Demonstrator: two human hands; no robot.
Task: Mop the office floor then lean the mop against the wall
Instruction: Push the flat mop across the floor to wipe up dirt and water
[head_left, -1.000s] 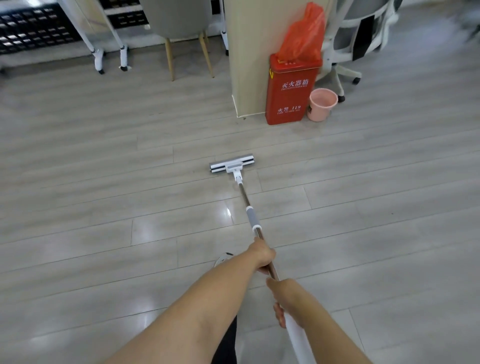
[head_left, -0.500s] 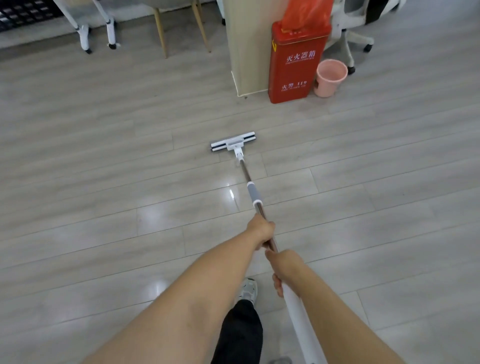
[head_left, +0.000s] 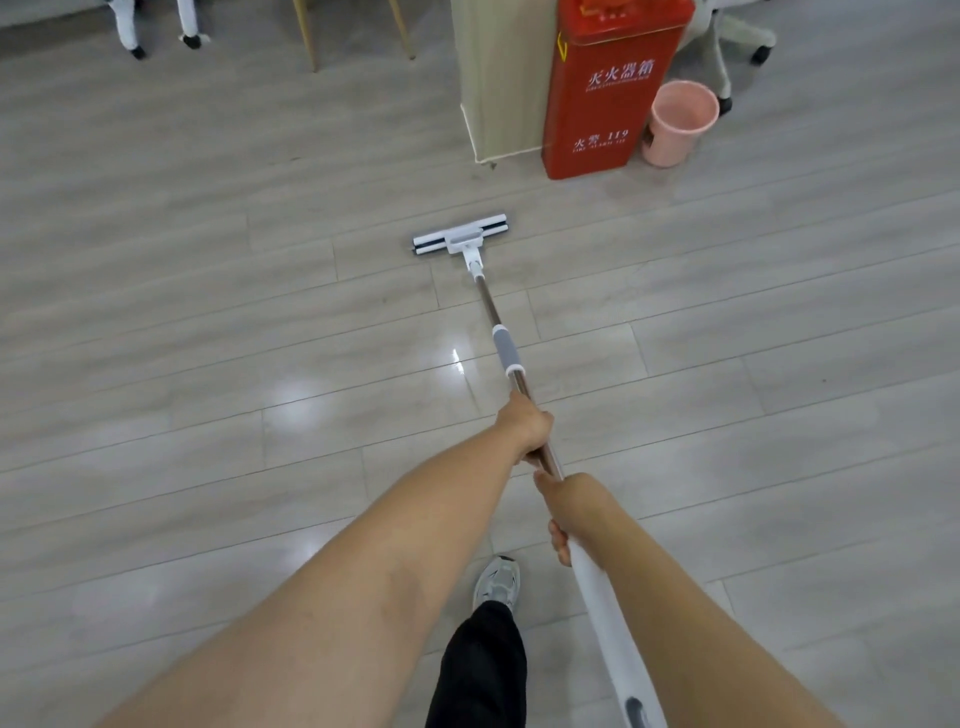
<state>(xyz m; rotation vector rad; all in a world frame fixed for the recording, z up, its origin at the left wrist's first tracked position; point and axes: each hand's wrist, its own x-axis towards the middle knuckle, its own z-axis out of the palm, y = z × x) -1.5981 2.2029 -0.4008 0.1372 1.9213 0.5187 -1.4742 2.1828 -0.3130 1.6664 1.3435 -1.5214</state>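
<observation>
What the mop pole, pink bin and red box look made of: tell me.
Mop pole: probably metal, polished; it glints. Pink bin: likely plastic, smooth, matte, thin-rimmed. Red box: seemingly painted sheet metal, semi-gloss, crisp edges; uncertain.

You face a glossy grey plank floor (head_left: 156, 374). A red metal box (head_left: 608, 104) stands between a beige wooden column (head_left: 498, 78) and a pink bin (head_left: 675, 130).

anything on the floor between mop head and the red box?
No. In the head view, only bare floor lies between the mop head and the red box; they stand apart.
</observation>
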